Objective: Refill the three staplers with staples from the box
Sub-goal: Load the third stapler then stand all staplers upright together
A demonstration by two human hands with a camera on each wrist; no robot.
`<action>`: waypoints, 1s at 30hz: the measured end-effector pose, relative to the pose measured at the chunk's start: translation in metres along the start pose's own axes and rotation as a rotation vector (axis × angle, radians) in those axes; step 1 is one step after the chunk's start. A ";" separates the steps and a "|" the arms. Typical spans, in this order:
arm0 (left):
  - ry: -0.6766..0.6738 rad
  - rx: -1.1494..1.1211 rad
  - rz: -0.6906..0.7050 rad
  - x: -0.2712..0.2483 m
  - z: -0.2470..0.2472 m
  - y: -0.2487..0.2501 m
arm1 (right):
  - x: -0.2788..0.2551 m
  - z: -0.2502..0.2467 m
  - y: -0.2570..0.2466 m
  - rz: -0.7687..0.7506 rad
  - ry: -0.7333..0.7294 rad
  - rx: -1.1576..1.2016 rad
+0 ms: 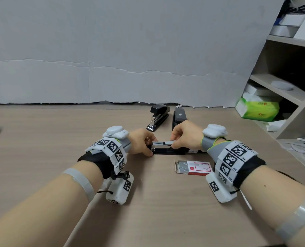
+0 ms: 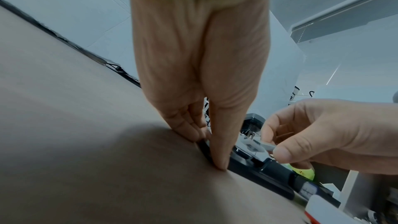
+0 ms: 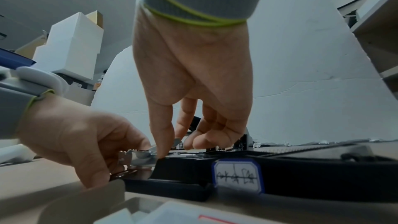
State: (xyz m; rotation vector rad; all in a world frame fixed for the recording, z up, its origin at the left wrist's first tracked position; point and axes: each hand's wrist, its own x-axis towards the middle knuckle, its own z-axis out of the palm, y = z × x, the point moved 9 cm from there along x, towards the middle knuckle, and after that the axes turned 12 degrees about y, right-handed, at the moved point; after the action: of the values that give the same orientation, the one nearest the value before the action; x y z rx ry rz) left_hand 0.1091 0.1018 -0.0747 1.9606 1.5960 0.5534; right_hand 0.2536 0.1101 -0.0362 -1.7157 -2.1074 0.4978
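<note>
A black stapler (image 1: 173, 151) lies opened flat on the table between my hands, its metal magazine (image 1: 158, 146) bare. My left hand (image 1: 149, 147) grips its front end, thumb on the near side (image 2: 218, 157). My right hand (image 1: 173, 142) pinches a silver staple strip (image 1: 168, 142) just above the magazine; the strip (image 2: 268, 146) shows between thumb and forefinger. The open red-and-white staple box (image 1: 192, 168) lies near my right wrist. Two more black staplers (image 1: 158, 117) (image 1: 180, 116) sit behind, by the wall. A blue-edged label (image 3: 237, 175) is stuck on the held stapler (image 3: 193, 164).
A wooden table (image 1: 50, 139) runs to a grey-white wall board (image 1: 112, 77). A shelf unit (image 1: 291, 77) stands at the right with a green tissue pack (image 1: 258, 108) and small clutter on its low ledge.
</note>
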 end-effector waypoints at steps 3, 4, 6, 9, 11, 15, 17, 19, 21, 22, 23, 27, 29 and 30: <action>0.004 0.002 0.005 -0.001 0.000 0.001 | 0.000 -0.002 0.000 -0.004 0.000 0.009; 0.005 0.002 0.003 -0.001 0.000 0.001 | -0.001 -0.002 0.000 -0.008 -0.004 0.015; 0.005 0.002 0.001 -0.001 0.000 0.001 | -0.001 -0.002 0.000 -0.008 -0.009 0.022; 0.005 -0.005 0.000 -0.001 0.000 0.001 | -0.001 -0.001 0.002 0.002 -0.006 0.010; 0.005 0.003 0.000 -0.001 0.000 0.001 | 0.000 0.000 0.003 0.004 -0.001 0.007; 0.000 -0.009 -0.007 -0.001 0.001 0.001 | 0.000 0.001 0.003 0.015 0.005 0.019; 0.001 -0.007 -0.006 0.000 0.001 0.001 | 0.000 0.001 0.005 0.023 0.002 0.022; -0.001 -0.009 -0.005 0.000 0.001 0.001 | 0.000 0.000 0.007 0.032 0.001 0.020; -0.004 -0.008 -0.002 0.000 0.001 0.001 | 0.000 0.000 0.008 0.040 0.003 0.024; -0.004 -0.006 -0.002 0.000 0.001 0.002 | 0.000 0.000 0.008 0.044 0.005 0.027; -0.002 -0.005 -0.004 -0.001 0.001 0.001 | 0.000 -0.001 0.009 0.047 0.008 0.031; 0.004 -0.004 0.001 -0.002 -0.001 0.003 | -0.001 -0.002 0.009 0.058 0.017 0.048; 0.002 0.003 0.002 -0.002 -0.001 0.003 | -0.001 -0.003 0.009 0.059 0.021 0.044; 0.001 0.004 0.000 -0.002 -0.001 0.003 | -0.002 -0.004 0.009 0.063 0.022 0.045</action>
State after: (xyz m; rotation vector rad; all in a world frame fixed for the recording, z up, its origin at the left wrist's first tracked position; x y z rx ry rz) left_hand 0.1104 0.0996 -0.0724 1.9636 1.5986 0.5520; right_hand 0.2635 0.1103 -0.0374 -1.7584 -2.0169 0.5384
